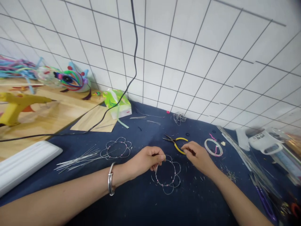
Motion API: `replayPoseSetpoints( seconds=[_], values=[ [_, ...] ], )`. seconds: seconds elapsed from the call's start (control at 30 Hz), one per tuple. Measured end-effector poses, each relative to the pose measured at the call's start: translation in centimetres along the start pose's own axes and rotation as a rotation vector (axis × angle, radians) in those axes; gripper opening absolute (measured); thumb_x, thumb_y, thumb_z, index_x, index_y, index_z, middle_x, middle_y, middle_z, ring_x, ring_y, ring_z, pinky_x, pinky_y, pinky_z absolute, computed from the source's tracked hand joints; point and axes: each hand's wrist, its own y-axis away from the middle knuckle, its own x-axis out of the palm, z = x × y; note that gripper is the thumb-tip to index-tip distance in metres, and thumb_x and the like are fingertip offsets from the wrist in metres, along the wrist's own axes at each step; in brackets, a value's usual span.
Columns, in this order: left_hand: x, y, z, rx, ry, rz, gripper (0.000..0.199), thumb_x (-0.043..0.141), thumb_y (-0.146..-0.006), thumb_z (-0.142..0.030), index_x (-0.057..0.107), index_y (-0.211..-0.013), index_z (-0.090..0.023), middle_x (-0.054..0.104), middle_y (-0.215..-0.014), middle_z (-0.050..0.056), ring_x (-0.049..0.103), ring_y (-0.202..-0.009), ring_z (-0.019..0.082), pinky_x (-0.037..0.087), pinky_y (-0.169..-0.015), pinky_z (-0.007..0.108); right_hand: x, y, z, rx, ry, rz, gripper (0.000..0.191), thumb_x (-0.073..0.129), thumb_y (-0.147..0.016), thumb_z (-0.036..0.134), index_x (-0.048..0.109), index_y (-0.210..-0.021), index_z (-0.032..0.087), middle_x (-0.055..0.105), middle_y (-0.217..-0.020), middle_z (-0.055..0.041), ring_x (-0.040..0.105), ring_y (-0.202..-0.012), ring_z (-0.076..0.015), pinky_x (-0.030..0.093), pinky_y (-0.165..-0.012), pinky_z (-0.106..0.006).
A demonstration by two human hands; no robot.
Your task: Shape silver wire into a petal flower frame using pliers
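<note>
My left hand (150, 159) is closed in a pinch on the upper left edge of a wire flower frame (174, 173). The frame is a ring with several round wire loops about it and small pink marks along the ring. A silver bangle (111, 179) circles the left wrist. At the right, my right hand (198, 157) has its fingers closed at the end of one yellow handle of the pliers (176, 142). The pliers lie on the dark blue cloth, jaws apart and pointing left. A second wire flower frame (117, 142) lies left of my left hand.
Straight wires (80, 160) lie at the left, near a white device (28, 164). A yellow glue gun (18, 105) rests on a wooden board. A black cable (135, 53) hangs before the tiled wall. Farther right are a ring-shaped spool (207, 147), long wires and purple-handled scissors (265, 201).
</note>
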Motion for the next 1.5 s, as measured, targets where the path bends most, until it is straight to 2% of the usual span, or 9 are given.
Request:
replayPoseSetpoints(
  seconds=[0.13, 0.3, 0.5, 0.7, 0.8, 0.9, 1.0, 1.2, 1.5],
  values=[
    [-0.1, -0.1, 0.5, 0.017, 0.019, 0.035, 0.025, 0.05, -0.081, -0.038, 0.055, -0.076, -0.014, 0.052, -0.064, -0.001, 0.048, -0.052, 0.007, 0.038, -0.051, 0.021, 0.8, 0.7, 1.5, -0.106, -0.066, 0.054, 0.016, 0.044, -0.084, 0.019, 0.059, -0.086, 0.023, 0.057, -0.084, -0.0024, 0.054, -0.08, -0.0145, 0.043, -0.074, -0.029],
    [-0.2, -0.1, 0.5, 0.037, 0.072, 0.083, 0.027, 0.05, -0.081, -0.04, 0.056, -0.079, -0.014, 0.053, -0.065, -0.001, 0.048, -0.053, 0.008, 0.038, -0.052, 0.022, 1.8, 1.2, 1.9, -0.167, -0.085, 0.084, 0.019, 0.04, -0.087, 0.018, 0.057, -0.091, 0.024, 0.058, -0.084, -0.0026, 0.054, -0.079, -0.0137, 0.044, -0.073, -0.027],
    [-0.3, -0.1, 0.4, 0.006, 0.094, 0.103, 0.027, 0.051, -0.081, -0.039, 0.058, -0.081, -0.013, 0.054, -0.067, 0.0, 0.049, -0.053, 0.008, 0.038, -0.053, 0.023, 2.4, 1.4, 2.2, -0.227, -0.089, 0.056, 0.018, 0.04, -0.087, 0.018, 0.056, -0.092, 0.023, 0.057, -0.083, -0.0035, 0.054, -0.079, -0.014, 0.045, -0.072, -0.028],
    [-0.5, -0.2, 0.4, -0.017, 0.127, 0.12, 0.027, 0.051, -0.08, -0.039, 0.059, -0.081, -0.013, 0.055, -0.068, 0.001, 0.049, -0.053, 0.008, 0.038, -0.053, 0.023, 2.5, 1.3, 2.2, -0.22, -0.093, 0.012, 0.019, 0.04, -0.086, 0.019, 0.058, -0.091, 0.023, 0.058, -0.084, -0.0042, 0.055, -0.08, -0.0153, 0.045, -0.074, -0.029],
    [-0.6, -0.2, 0.4, -0.021, 0.14, 0.13, 0.027, 0.052, -0.08, -0.038, 0.06, -0.081, -0.013, 0.055, -0.068, 0.001, 0.049, -0.053, 0.008, 0.038, -0.053, 0.023, 2.6, 1.3, 2.1, -0.162, -0.109, -0.025, 0.018, 0.042, -0.085, 0.021, 0.059, -0.089, 0.023, 0.059, -0.084, -0.004, 0.055, -0.08, -0.0159, 0.045, -0.074, -0.03],
    [-0.7, -0.3, 0.4, -0.031, 0.135, 0.146, 0.025, 0.052, -0.08, -0.037, 0.06, -0.082, -0.013, 0.056, -0.069, 0.001, 0.05, -0.054, 0.008, 0.039, -0.054, 0.023, 2.4, 1.4, 2.3, -0.009, -0.153, -0.064, 0.016, 0.044, -0.085, 0.025, 0.059, -0.087, 0.024, 0.06, -0.083, -0.0028, 0.056, -0.077, -0.0158, 0.044, -0.07, -0.028],
    [-0.6, -0.4, 0.5, -0.034, 0.129, 0.159, 0.024, 0.052, -0.08, -0.036, 0.061, -0.083, -0.013, 0.056, -0.069, 0.001, 0.05, -0.054, 0.008, 0.039, -0.054, 0.023, 2.2, 1.6, 3.0, 0.118, -0.23, -0.026, 0.018, 0.045, -0.084, 0.031, 0.061, -0.089, 0.024, 0.062, -0.085, -0.0019, 0.056, -0.077, -0.016, 0.044, -0.068, -0.027],
    [-0.5, -0.4, 0.7, -0.031, 0.116, 0.176, 0.024, 0.054, -0.079, -0.036, 0.061, -0.084, -0.013, 0.057, -0.069, 0.001, 0.05, -0.054, 0.008, 0.038, -0.053, 0.022, 2.8, 1.9, 4.5, 0.21, -0.348, 0.193, 0.019, 0.048, -0.081, 0.036, 0.06, -0.076, 0.022, 0.052, -0.063, 0.0028, 0.047, -0.057, -0.0112, 0.038, -0.053, -0.022],
    [-0.8, -0.4, 0.3, -0.039, 0.138, 0.205, 0.029, 0.05, -0.081, -0.04, 0.061, -0.087, -0.013, 0.06, -0.074, 0.002, 0.054, -0.058, 0.009, 0.04, -0.055, 0.023, 3.2, 2.2, 4.4, 0.278, -0.419, 0.099, 0.024, 0.047, -0.081, 0.039, 0.057, -0.071, 0.02, 0.046, -0.06, 0.0033, 0.043, -0.056, -0.0105, 0.036, -0.053, -0.022]
  ],
)
